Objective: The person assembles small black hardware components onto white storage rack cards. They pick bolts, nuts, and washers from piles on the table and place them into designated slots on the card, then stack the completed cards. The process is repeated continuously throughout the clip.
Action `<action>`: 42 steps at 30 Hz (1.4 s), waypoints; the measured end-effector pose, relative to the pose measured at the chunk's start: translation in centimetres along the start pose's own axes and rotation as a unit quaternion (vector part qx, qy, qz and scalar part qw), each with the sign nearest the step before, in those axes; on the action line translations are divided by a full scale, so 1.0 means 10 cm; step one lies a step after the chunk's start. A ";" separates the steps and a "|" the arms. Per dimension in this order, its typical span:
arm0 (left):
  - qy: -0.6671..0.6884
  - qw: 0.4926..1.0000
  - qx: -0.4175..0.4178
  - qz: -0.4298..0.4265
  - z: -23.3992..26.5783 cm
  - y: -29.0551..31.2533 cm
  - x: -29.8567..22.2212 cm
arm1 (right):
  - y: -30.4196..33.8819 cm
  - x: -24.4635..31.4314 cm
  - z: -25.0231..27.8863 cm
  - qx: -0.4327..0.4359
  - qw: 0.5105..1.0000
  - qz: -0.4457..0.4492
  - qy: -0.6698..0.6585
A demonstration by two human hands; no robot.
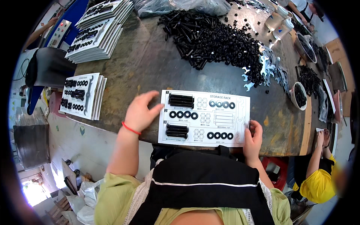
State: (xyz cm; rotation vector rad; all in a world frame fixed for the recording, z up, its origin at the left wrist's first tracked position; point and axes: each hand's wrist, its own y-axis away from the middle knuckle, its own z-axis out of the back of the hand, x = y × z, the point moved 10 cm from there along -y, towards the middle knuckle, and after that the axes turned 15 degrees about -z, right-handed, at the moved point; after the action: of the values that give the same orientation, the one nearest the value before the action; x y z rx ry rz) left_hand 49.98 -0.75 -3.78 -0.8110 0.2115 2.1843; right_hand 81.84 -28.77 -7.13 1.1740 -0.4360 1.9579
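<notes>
A white printed card (pixel 234 129) lies flat at the table's near edge, in front of my body. Two bundles of black bolts (pixel 181 100) sit on its left side, and rows of black washers (pixel 222 104) are set on it. Printed outlines of nuts, bolts and a wrench show bare on the card. My left hand (pixel 141 112) is beside the card's left edge, fingers apart, the thumb tip at the edge and nothing held. At the lower right corner my right hand (pixel 253 140) has its fingers curled, thumb on the card, pinching its edge.
A heap of black bolts and nuts (pixel 210 41) spreads beyond the card, with silver wrenches (pixel 268 65) to its right. Stacked filled cards (pixel 93 48) and a smaller stack (pixel 80 95) stand left. A bowl (pixel 299 95) and a co-worker's hands (pixel 322 138) are right.
</notes>
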 end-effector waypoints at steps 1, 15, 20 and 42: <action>-0.019 0.999 -0.022 -0.032 0.08 -0.14 0.02 | -0.08 0.18 -0.03 -0.012 0.997 0.057 0.043; -0.144 0.985 0.099 0.008 -0.58 -1.95 0.15 | -1.60 1.92 -2.44 0.162 0.886 0.190 0.391; -0.156 0.984 0.080 -0.046 -0.60 -1.75 0.30 | -1.60 1.91 -2.48 0.174 0.861 0.222 0.423; -0.129 0.991 -0.038 0.001 -0.09 -0.78 0.59 | -1.81 1.17 -1.39 0.204 0.978 -0.027 -0.038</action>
State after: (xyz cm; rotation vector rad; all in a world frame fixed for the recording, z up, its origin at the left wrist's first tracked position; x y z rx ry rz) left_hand 53.12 7.84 -7.34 -0.5615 0.0008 2.2844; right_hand 84.78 -3.32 -6.05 1.5020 -0.0336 2.0160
